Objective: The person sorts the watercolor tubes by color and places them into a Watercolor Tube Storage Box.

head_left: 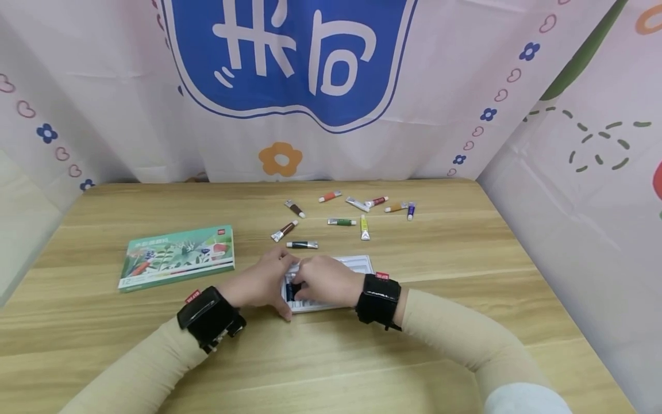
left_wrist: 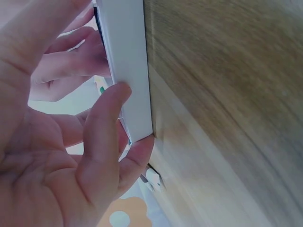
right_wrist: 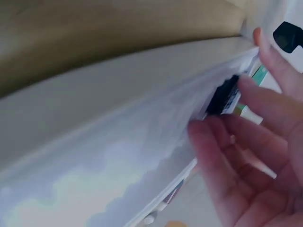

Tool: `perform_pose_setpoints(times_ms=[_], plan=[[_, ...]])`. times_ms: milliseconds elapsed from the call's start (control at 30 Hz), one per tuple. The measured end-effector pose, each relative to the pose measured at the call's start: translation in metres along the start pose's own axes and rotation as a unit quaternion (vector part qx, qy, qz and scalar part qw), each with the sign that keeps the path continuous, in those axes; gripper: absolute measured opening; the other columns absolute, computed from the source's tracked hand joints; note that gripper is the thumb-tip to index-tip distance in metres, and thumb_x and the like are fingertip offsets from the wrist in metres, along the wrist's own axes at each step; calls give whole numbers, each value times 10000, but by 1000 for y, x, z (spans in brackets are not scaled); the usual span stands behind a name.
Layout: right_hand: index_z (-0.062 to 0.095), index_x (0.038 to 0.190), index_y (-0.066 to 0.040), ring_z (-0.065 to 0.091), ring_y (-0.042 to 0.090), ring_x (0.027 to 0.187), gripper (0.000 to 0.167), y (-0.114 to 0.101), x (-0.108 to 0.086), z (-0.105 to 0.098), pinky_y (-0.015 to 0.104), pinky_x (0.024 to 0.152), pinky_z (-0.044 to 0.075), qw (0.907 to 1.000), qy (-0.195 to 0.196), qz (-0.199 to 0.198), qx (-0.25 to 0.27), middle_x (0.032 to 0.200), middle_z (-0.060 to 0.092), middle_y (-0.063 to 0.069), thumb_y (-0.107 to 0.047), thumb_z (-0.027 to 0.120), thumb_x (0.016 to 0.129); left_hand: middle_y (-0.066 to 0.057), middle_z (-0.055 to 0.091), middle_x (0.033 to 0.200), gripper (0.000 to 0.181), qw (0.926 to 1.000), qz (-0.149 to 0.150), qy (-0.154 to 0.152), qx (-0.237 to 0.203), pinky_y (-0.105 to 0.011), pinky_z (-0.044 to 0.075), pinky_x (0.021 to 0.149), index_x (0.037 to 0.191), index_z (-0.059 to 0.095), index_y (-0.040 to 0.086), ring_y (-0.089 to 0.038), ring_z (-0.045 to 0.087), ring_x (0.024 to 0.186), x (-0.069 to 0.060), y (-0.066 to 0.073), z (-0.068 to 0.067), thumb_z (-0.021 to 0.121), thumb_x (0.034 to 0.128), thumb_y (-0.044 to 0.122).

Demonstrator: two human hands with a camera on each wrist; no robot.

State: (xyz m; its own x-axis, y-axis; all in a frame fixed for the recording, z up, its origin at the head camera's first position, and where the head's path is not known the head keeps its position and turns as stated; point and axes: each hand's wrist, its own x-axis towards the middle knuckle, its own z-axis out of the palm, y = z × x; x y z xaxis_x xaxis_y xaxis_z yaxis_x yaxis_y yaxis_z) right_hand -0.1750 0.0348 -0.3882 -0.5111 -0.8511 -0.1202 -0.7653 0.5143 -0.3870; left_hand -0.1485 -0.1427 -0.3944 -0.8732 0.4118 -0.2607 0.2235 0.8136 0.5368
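Note:
A shallow white plastic tray (head_left: 362,263) lies on the table in front of me. My left hand (head_left: 261,282) grips its left end, with the thumb at the near corner and fingers toward the far side. In the left wrist view, its fingertips touch the tray's white side wall (left_wrist: 130,61). My right hand (head_left: 328,280) reaches over the tray and pinches a small black paint tube (right_wrist: 222,97) at the left end. Fingers partly cover that tube, and the right hand hides much of the tray's inside.
Beyond the tray lie several loose paint tubes, among them a black one (head_left: 302,245), a green one (head_left: 341,222), a yellow one (head_left: 364,227) and an orange one (head_left: 330,196). A green illustrated box (head_left: 178,259) lies to the left. A printed curtain (head_left: 331,149) hangs behind the table.

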Motion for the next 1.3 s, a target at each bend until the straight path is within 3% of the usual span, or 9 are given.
perform_pose_setpoints(times_ms=[167, 400, 500, 600, 833, 1067, 1300], plan=[[783, 1132, -83, 608, 23, 824, 225, 12, 0, 0, 131, 762, 503, 9992, -123, -378, 9, 1020, 738, 7, -95, 770, 907, -228, 454, 1369, 1113, 10000, -2, 41, 17, -532, 454, 1070, 1425, 497, -85, -387, 452, 1243, 0, -1, 2, 1031, 506, 243], [756, 1172, -67, 672, 132, 1080, 259, 21, 2, -16, 153, 923, 505, 9955, -556, -759, 148, 1167, 734, 64, 2, 710, 927, -205, 459, 1351, 1102, 9999, 50, 109, -38, -516, 459, 1065, 1421, 507, -75, -362, 459, 1224, 2, -2, 1, 1031, 508, 251], [765, 1145, -62, 672, 163, 1098, 241, 27, 5, -27, 182, 937, 511, 9937, -794, -683, 407, 1173, 734, 67, 30, 684, 938, -213, 457, 1364, 1124, 9999, 34, 94, 20, -516, 455, 1071, 1433, 496, -79, -363, 458, 1233, 2, -1, 0, 1031, 509, 271], [769, 1127, -53, 672, 175, 1069, 239, 35, 9, -40, 228, 928, 531, 9934, -922, -298, 610, 1146, 735, 70, 50, 676, 934, -221, 454, 1371, 1150, 9999, 36, 91, 27, -517, 456, 1070, 1444, 483, -84, -362, 463, 1230, 3, -1, 0, 1030, 500, 280], [791, 1038, -73, 668, 138, 932, 226, 58, 31, -50, 241, 847, 550, 9972, -561, 301, 391, 997, 743, 19, 70, 702, 888, -221, 445, 1375, 1161, 10000, -49, 78, 24, -510, 454, 1071, 1466, 471, -69, -344, 459, 1217, 1, 0, 0, 1034, 511, 277], [737, 1068, -60, 613, 153, 929, 186, 64, 53, -38, 243, 845, 524, 9990, -119, 246, 356, 1024, 677, 37, -11, 768, 892, -230, 436, 1393, 1146, 10000, -46, 63, 51, -509, 460, 1065, 1472, 464, -69, -347, 453, 1226, -1, -1, 1, 1029, 536, 275], [717, 1114, -88, 615, 154, 954, 240, 61, 62, -31, 272, 878, 528, 9988, -76, 386, 288, 1048, 675, 29, 13, 756, 900, -223, 425, 1381, 1133, 10000, 17, 82, 20, -492, 472, 1047, 1473, 462, -71, -330, 444, 1197, -4, -2, 2, 1029, 555, 274]])
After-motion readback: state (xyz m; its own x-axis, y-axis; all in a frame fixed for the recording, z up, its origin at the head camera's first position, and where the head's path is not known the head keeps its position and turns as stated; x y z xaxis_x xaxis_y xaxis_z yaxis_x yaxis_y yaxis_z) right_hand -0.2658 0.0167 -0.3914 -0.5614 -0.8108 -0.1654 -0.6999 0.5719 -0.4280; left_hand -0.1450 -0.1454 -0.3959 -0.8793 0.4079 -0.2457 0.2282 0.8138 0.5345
